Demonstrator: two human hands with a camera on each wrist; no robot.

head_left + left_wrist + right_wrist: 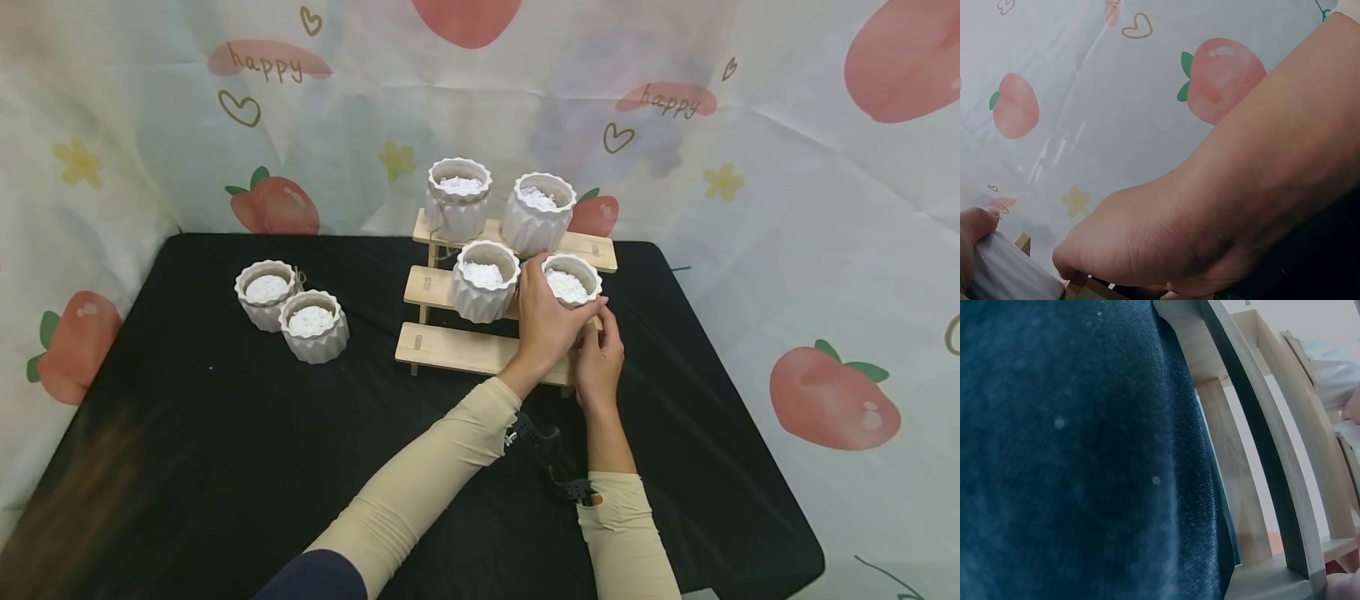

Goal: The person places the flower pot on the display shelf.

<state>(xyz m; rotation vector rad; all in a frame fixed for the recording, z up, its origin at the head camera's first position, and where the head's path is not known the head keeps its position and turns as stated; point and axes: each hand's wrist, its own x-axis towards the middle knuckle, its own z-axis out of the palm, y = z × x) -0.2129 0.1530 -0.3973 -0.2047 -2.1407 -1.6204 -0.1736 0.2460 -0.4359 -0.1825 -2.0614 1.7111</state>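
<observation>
A small white fluted pot (572,283) with white filling stands at the right of the middle tier of a wooden three-tier stand (465,348). My left hand (546,323) holds this pot from the front, thumb and fingers on its sides. At the stand's right end, my right hand (600,365) grips the wood just below the pot. In the left wrist view, the pot (1007,269) is partly cut off beside the right hand (1129,240). The right wrist view shows the stand's boards (1291,462) close up. Most right-hand fingertips are hidden.
Another white pot (483,283) stands left on the middle tier. Two taller pots, one at left (457,204) and one at right (536,221), stand on the top tier. Two more pots, a rear one (262,310) and a front one (315,337), sit on the black tablecloth (225,450).
</observation>
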